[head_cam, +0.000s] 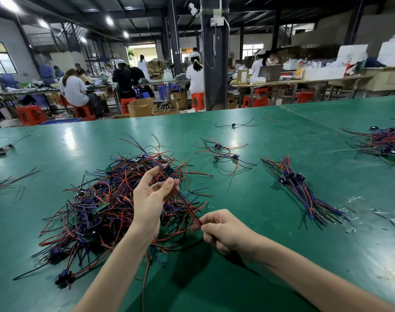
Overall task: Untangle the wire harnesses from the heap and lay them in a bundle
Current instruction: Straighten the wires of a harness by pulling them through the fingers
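Head camera gives us the green surface (282,233) filling the whole lower view. On it, left of centre, lies the heap (97,212) of red, blue and black wire harnesses, tangled, with dark connectors scattered through it. At the far right edge we see another loose pile (382,144). Between those two, right of centre, the bundle (301,192) lies with its wires roughly parallel and its blue connectors together at the far end. Beyond the heap, a few loose harnesses (223,154) lie near the middle. Our left hand (150,199) is raised over the heap, thumb and forefinger pinching one harness (185,204) just below its dark connector (168,169). Our right hand (223,230), fingers curled, pinches the other end of the same wires by the heap's near right edge, so the harness runs straight between both hands.
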